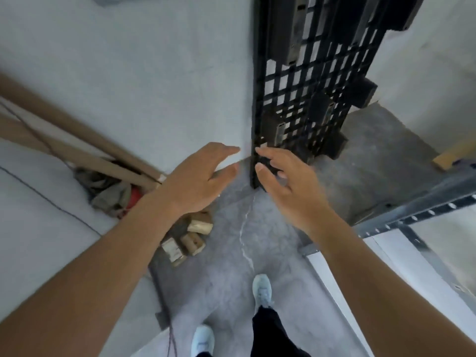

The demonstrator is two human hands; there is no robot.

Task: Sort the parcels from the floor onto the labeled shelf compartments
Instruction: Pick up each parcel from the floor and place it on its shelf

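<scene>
No parcel is held, the left hand (198,176) and right hand (288,181) being spread empty above the floor (231,253), so sorting seemingly remains.

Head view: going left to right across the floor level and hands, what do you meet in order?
Cardboard tubes → crumpled cloth → small wooden blocks → left hand → right hand → black plastic pallet → metal shelf frame.

2 hands (198,176) – 1 pallet (304,94)
</scene>
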